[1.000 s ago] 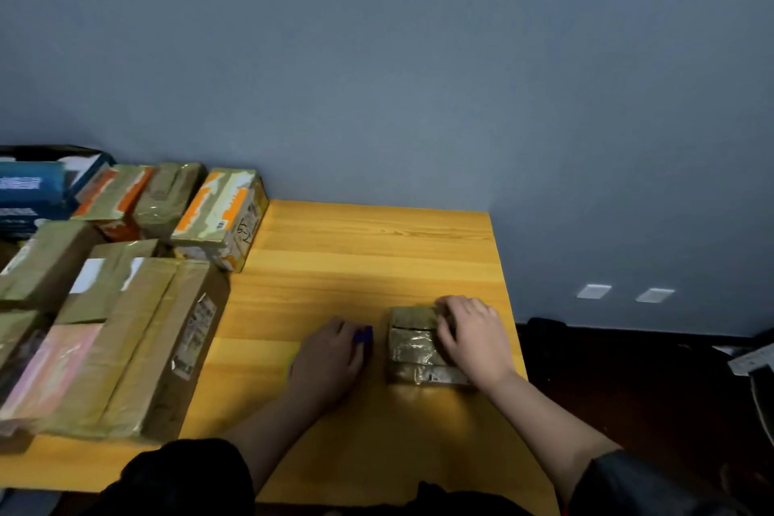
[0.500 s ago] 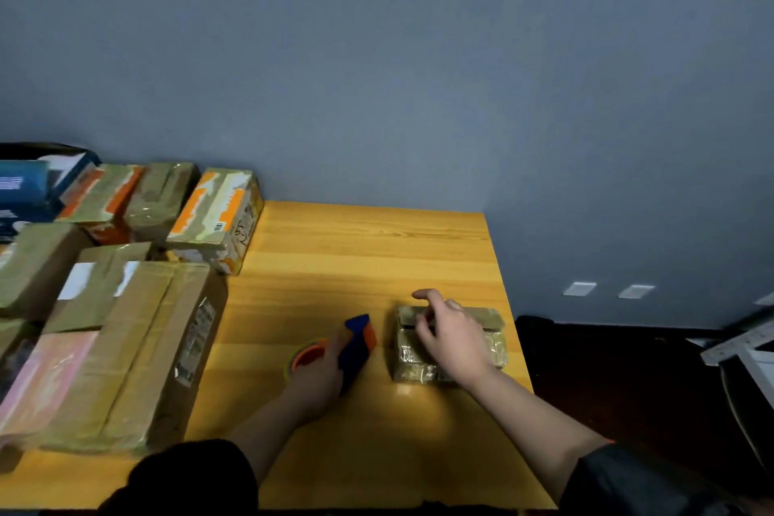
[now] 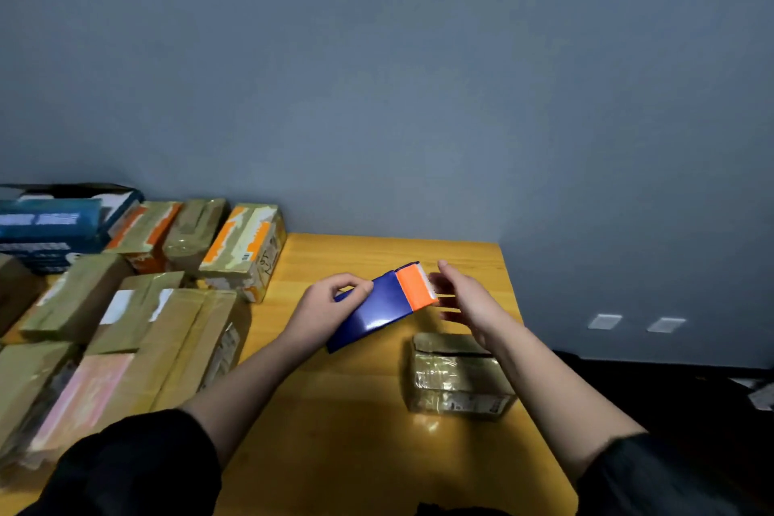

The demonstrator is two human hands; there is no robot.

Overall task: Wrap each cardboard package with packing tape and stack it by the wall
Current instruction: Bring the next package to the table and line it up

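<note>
A small cardboard package [image 3: 456, 379], glossy with packing tape, lies on the wooden table [image 3: 347, 444] near its right edge. My left hand [image 3: 331, 306] grips a blue tape dispenser [image 3: 379, 310] with an orange end and holds it up above the table. My right hand [image 3: 465, 297] hovers just right of the dispenser's orange end, fingers spread and straight, blurred by motion. It is above the package and not touching it. The tape roll itself is hidden behind the dispenser.
Several taped cardboard packages [image 3: 125, 348] crowd the left part of the table, some against the grey wall [image 3: 377, 75]. Blue boxes [image 3: 46, 226] sit at the far left. The table's right edge drops to a dark floor [image 3: 670, 390].
My left hand has lifted the dispenser off the table and swung it up and right. My right hand has left the package and risen to the dispenser's orange end.
</note>
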